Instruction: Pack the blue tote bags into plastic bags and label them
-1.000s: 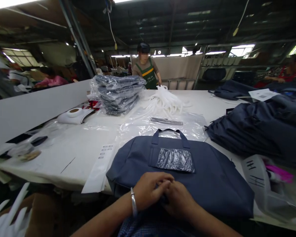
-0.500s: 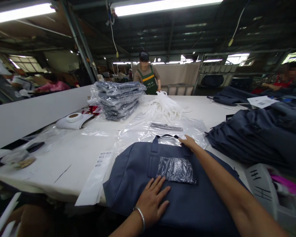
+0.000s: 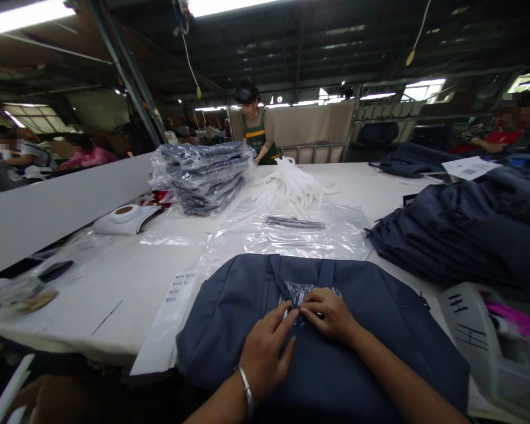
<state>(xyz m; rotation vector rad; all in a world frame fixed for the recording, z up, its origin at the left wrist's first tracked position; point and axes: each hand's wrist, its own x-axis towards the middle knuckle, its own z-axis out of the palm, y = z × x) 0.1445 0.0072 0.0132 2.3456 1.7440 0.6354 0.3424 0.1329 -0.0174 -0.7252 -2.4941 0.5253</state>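
A dark blue bag (image 3: 229,318) lies flat on the table in front of me. Its carry handle (image 3: 278,274) is folded down toward me, over a pocket covered with clear plastic (image 3: 301,290). My right hand (image 3: 331,315) is closed, pinching the handle above that plastic. Beside it, my left hand (image 3: 267,347) rests on the bag, fingers stretched out and thumb apart, the fingertips touching the handle close to the right fingers. A bracelet circles the left wrist. Both hands partly cover the plastic and the middle of the handle.
Clear plastic bags (image 3: 287,238) lie just beyond the bag. Label sheets (image 3: 168,321) are at its left. Wrapped bags (image 3: 207,179) and white cords (image 3: 291,185) stand farther back. More dark blue bags (image 3: 472,235) and a grey bin (image 3: 463,330) are right. A co-worker (image 3: 258,132) stands opposite.
My right hand has brought the handle down from the bag's top edge onto the plastic-covered pocket. My left hand has moved slightly up to meet it. The co-worker opposite has turned.
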